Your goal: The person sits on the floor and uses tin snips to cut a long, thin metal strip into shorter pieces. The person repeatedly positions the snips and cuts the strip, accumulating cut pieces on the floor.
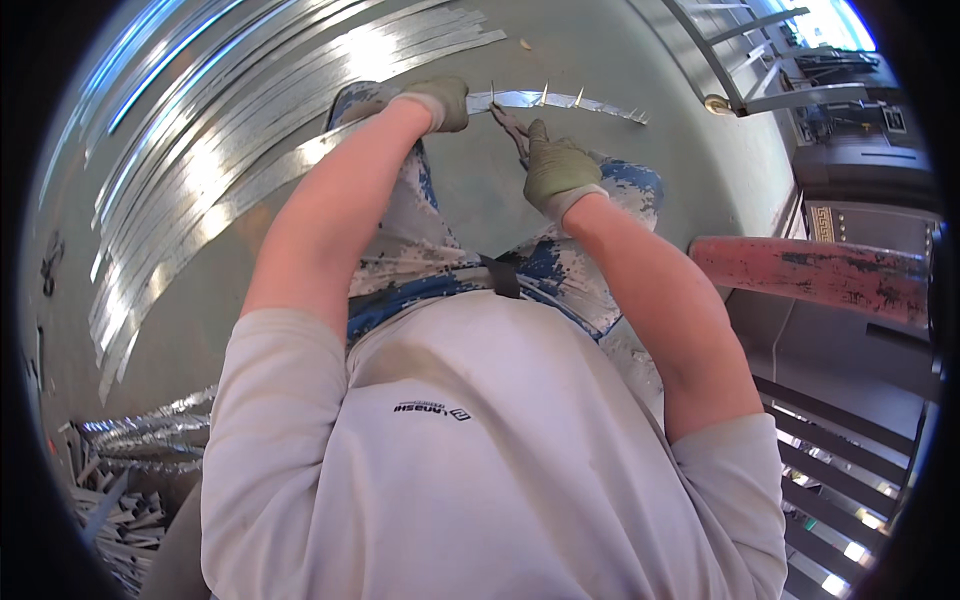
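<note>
My left hand [444, 103], in a greenish work glove, is closed on a long shiny metal strip [520, 99] near my left knee. Several thin pointed pieces stand up from the strip's edge to the right of that hand. My right hand [560, 168], gloved alike, is wrapped round a dark pliers-like hand tool [511, 130]. The tool's jaws are at the strip's lower edge, just right of my left hand; whether they grip it, I cannot tell. Both hands are held out in front, over my camouflage-patterned trousers [400, 235].
Many long metal strips [200, 170] lie side by side on the floor at the left. Metal scraps [125, 525] are heaped at the lower left. To the right are a worn red cylinder [810, 270], a grey metal frame [735, 60] with a caster and dark slats [840, 460].
</note>
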`<state>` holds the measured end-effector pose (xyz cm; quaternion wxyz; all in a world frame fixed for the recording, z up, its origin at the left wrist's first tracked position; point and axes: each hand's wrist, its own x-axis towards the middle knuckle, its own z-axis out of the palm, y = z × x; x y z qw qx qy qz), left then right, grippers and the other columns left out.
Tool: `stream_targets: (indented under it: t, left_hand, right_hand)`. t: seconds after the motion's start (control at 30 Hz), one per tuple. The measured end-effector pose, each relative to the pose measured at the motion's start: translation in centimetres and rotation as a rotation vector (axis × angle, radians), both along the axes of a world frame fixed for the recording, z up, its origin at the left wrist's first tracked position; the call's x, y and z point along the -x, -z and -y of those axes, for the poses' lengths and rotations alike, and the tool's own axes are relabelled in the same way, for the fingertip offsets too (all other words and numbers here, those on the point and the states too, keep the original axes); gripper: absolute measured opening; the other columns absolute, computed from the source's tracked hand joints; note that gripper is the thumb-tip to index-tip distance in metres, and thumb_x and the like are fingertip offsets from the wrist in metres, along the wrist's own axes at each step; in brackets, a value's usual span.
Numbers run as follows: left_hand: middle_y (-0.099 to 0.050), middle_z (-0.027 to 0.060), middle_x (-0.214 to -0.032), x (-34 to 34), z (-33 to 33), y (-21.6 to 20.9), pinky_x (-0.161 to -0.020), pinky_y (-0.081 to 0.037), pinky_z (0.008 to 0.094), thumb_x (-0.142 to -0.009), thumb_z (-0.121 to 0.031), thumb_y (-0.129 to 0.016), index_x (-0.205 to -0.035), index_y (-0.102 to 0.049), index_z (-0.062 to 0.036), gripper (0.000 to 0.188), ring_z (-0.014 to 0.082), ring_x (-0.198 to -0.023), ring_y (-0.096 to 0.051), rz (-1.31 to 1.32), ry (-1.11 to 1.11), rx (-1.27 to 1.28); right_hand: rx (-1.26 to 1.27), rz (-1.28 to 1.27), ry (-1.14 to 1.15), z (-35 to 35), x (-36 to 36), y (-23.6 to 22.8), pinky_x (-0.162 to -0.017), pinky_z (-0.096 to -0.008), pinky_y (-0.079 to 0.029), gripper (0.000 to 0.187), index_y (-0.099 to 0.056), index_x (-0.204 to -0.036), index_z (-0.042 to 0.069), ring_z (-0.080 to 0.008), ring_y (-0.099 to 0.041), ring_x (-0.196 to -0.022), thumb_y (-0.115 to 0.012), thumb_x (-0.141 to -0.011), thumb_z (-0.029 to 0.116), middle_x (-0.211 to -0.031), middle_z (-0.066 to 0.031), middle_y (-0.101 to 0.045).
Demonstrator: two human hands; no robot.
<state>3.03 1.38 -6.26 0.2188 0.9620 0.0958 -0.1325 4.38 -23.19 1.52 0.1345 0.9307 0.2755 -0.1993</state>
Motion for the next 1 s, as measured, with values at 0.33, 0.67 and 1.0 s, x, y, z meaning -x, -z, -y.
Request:
stream_targets:
  t: [0.33, 0.67, 1.0]
  left_hand:
    - [-0.079, 0.0173, -0.136, 6.7, 0.2, -3.5, -0.129, -0.040, 0.0622, -0.100, -0.038, -0.078, -0.151, -0.065, -0.0111, 0.060, 0.0361, -0.136, -0.072, 0.074, 0.070, -0.382]
    - [-0.078, 0.0183, -0.137, 1.2, 1.9, -4.0, -0.112, -0.058, 0.0497, -0.100, -0.035, -0.077, -0.150, -0.070, -0.0148, 0.055, 0.0397, -0.133, -0.072, -0.037, -0.052, -0.151]
    - [-0.080, 0.0172, -0.130, 1.1, 2.7, -3.1, -0.107, -0.059, 0.0524, -0.100, -0.032, -0.075, -0.141, -0.071, -0.0152, 0.044, 0.0398, -0.127, -0.075, -0.051, -0.070, -0.163]
  right_hand:
    - [-0.109, 0.052, -0.024, 3.0, -1.0, 2.6, -0.109, -0.0592, -0.060, 0.084, -0.033, -0.181, 0.012, -0.0465, -0.072, -0.137, -0.067, -0.105, 0.021, -0.150, -0.0276, -0.067]
    - [-0.260, -0.170, 0.078, 6.3, -5.1, 3.3, -0.097, -0.0509, -0.063, 0.053, -0.061, -0.156, 0.001, -0.0403, -0.077, -0.122, -0.063, -0.104, 0.010, -0.142, -0.0237, -0.074]
    - [-0.921, -1.077, 0.746, 7.1, -4.0, 6.6, -0.079, -0.0402, -0.064, 0.049, -0.072, -0.134, 0.005, -0.0219, -0.074, -0.085, -0.086, -0.087, 0.004, -0.110, -0.0066, -0.074]
